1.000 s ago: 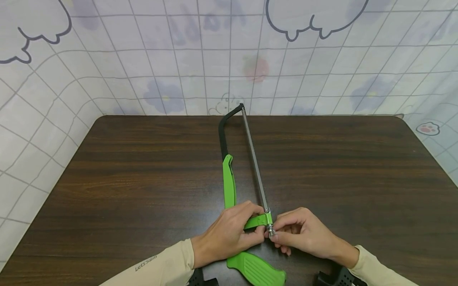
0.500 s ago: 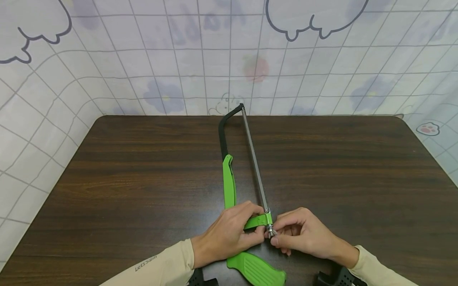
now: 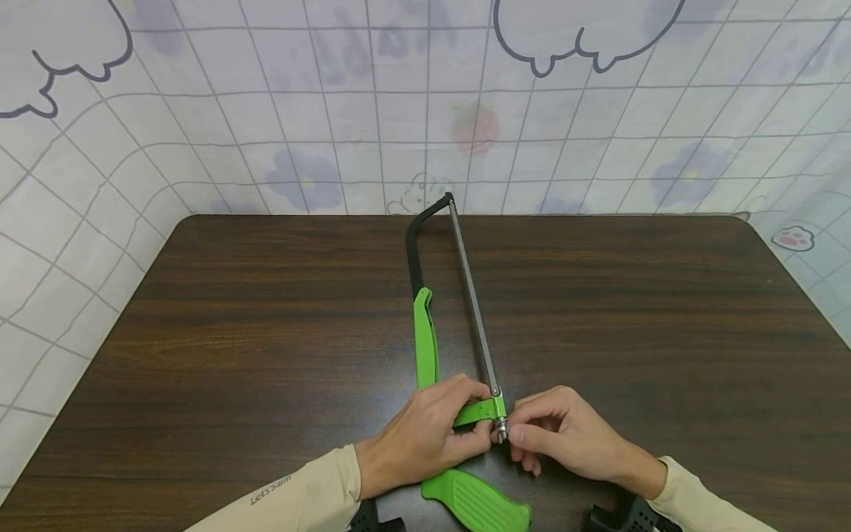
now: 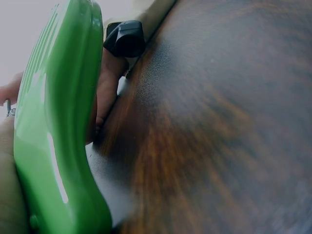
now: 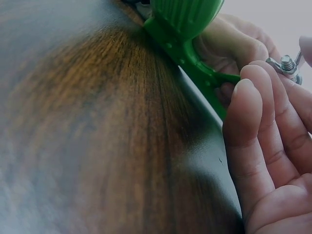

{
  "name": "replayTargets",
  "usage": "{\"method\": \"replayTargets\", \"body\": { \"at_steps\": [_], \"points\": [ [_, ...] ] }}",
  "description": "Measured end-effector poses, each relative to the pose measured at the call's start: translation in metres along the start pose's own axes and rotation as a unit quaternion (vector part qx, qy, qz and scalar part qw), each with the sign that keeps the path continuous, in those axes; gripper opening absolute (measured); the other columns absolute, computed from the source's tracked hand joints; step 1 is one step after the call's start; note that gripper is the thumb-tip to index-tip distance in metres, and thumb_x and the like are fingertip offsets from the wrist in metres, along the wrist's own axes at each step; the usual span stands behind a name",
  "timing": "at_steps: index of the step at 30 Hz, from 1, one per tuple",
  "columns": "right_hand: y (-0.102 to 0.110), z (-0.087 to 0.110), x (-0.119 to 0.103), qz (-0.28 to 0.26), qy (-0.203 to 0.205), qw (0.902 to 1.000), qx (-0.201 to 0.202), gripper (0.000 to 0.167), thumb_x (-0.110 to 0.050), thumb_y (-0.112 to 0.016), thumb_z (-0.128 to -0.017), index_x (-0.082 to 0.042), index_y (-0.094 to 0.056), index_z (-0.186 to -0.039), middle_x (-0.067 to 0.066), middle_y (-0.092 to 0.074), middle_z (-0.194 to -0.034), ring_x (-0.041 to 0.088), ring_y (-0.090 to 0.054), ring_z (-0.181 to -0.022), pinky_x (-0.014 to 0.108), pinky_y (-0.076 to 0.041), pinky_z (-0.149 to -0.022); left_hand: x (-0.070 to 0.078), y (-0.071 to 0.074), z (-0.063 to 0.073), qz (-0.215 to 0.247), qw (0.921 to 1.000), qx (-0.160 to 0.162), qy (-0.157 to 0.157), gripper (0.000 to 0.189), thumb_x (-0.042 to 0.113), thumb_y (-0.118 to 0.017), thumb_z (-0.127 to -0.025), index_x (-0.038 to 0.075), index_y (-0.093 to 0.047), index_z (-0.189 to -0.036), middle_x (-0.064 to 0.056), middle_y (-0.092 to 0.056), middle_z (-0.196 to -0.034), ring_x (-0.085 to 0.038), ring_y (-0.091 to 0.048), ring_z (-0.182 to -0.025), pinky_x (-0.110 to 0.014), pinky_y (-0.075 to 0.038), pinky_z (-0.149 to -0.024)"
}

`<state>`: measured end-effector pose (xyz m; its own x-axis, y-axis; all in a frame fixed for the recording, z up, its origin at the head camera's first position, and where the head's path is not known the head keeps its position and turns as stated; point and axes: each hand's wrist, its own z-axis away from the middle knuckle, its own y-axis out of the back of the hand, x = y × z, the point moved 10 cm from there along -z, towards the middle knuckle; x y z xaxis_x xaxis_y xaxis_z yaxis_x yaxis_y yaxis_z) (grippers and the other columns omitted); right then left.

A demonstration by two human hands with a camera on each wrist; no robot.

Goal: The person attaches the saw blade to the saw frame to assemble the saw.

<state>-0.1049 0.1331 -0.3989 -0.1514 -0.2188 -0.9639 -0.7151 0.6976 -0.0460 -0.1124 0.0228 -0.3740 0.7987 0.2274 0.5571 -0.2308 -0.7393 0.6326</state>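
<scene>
A hacksaw [image 3: 426,340] with a green and black frame lies lengthwise on the table, its handle end toward me. Its thin blade [image 3: 473,303] runs along the right side. My left hand [image 3: 428,432] holds the green arm at the blade's near end, fingers on one side and thumb on the other. At the tip of that arm is a metal wing nut [image 5: 287,65] on a threaded bolt, and the curled fingers and thumb of my right hand [image 3: 568,436] are around it. The ribbed green handle [image 4: 58,122] fills much of the left wrist view.
The dark wood-grain table [image 3: 266,310] spreads out on both sides of the saw. A white gridded cloth [image 3: 372,111] with cloud and flower prints hangs behind its far edge. Black camera mounts [image 3: 634,513] sit under both wrists.
My right thumb has shifted at the wing nut, and the nut's wings have turned to a different angle. The left hand and the hacksaw have stayed in place.
</scene>
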Motion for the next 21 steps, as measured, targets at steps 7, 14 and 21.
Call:
{"method": "replayTargets", "body": {
  "at_steps": [7,14,21],
  "points": [
    [-0.0007,-0.0005,-0.0007,-0.006,0.001,1.0,-0.007,0.026,0.017,-0.045,-0.099,0.011,-0.07,-0.098,0.026,-0.059,-0.078,0.034,-0.056,-0.056,0.035,-0.057,-0.051,-0.0001,0.0,-0.0001,-0.002,1.0,0.0,0.001,0.022,0.006,-0.068,-0.092,0.01,-0.062,-0.113,0.003,-0.065,-0.094,0.001,-0.05,-0.074,-0.002,-0.041,-0.068],
    [-0.0015,-0.0011,-0.0014,-0.011,0.004,0.9999,-0.012,0.025,0.016,-0.045,-0.1,0.011,-0.069,-0.097,0.027,-0.058,-0.077,0.035,-0.056,-0.056,0.035,-0.057,-0.052,-0.0009,0.0003,-0.0002,-0.006,1.0,-0.002,0.005,0.023,0.007,-0.067,-0.092,0.012,-0.062,-0.114,0.004,-0.065,-0.094,0.001,-0.05,-0.075,-0.002,-0.042,-0.069],
    [-0.0019,-0.0019,-0.001,-0.024,0.001,0.9996,-0.014,0.024,0.015,-0.043,-0.101,0.012,-0.066,-0.095,0.028,-0.057,-0.077,0.036,-0.055,-0.057,0.036,-0.058,-0.052,-0.0002,0.0002,-0.0004,-0.006,1.0,0.001,0.004,0.023,0.006,-0.068,-0.091,0.011,-0.062,-0.112,0.004,-0.065,-0.095,0.001,-0.051,-0.076,-0.002,-0.042,-0.07]
  ]
}}
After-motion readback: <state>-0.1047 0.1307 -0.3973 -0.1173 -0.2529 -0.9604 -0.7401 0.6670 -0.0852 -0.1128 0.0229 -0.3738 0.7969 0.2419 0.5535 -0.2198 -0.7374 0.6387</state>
